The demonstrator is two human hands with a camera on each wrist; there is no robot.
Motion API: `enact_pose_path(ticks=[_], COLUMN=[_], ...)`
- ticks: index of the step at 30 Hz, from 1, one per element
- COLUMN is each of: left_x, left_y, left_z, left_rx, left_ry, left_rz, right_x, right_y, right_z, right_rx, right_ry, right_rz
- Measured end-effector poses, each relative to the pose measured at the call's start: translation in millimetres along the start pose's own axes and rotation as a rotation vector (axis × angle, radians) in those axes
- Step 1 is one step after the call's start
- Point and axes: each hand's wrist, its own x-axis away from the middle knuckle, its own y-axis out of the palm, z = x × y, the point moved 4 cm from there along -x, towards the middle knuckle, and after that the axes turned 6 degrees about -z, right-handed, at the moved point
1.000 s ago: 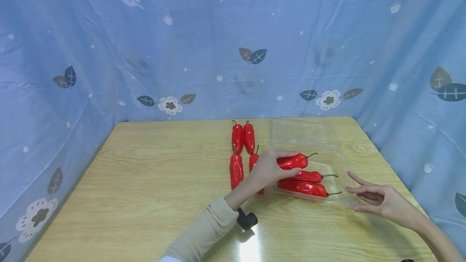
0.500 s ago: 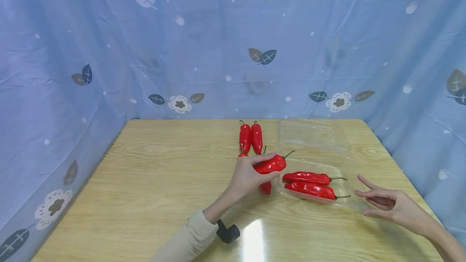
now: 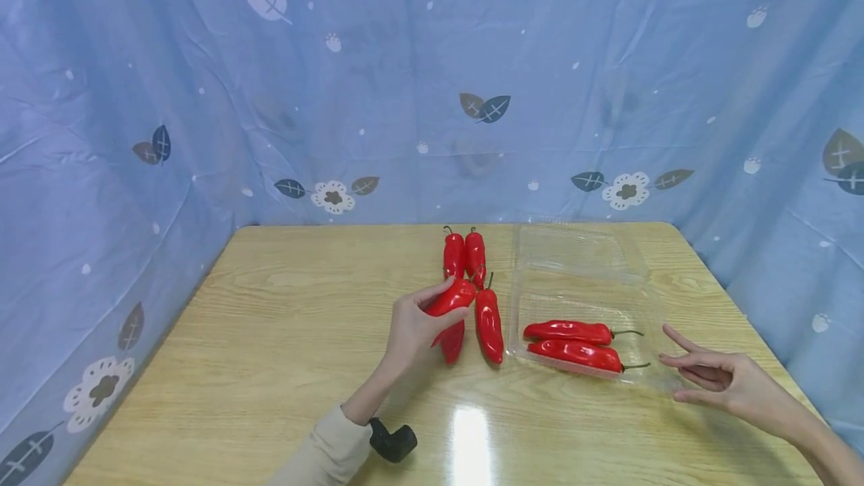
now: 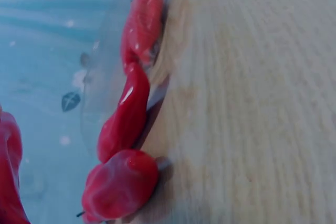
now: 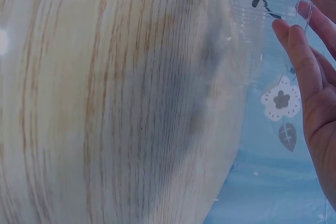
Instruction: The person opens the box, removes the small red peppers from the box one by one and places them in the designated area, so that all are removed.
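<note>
On our surface [image 3: 297, 336], our left hand [image 3: 412, 328] grips a pepper [image 3: 454, 296] whose clumsy landing could roll other peppers [image 3: 489, 326], our right hand [image 3: 732, 388] relaxed.

The left arm [image 3: 332, 445], sleeved in beige, slants up from the lower edge to a bare wrist; the left hand [image 3: 413, 325] grips, thumb nearer the body than the curled fingers [image 3: 432, 292]. The bare right forearm [image 3: 806, 433] angles inward, the right hand [image 3: 721, 381] loosely spread, one finger raised above the rest
</note>
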Motion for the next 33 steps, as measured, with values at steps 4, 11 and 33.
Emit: enact_pose_path(ticks=[4,11,33], left_x=[-4.6,-14.3,-57.6], left_y=[-8.4,-17.5,-32.5], left_z=[-4.4,-14.5,-37.1], left_rx=[0.05,0.084,0.277], left_ry=[-0.028,-0.035,-0.109], left_rz=[0.037,0.147,0.45], right_x=[-0.7,-1.2,0.2], right_y=[0,0,0], right_z=[-1,-2,-1], right_rx=[-0.026,0.01,0.02], right_ry=[-0.025,-0.045,-0.014], right_rz=[-0.013,0.002,0.012])
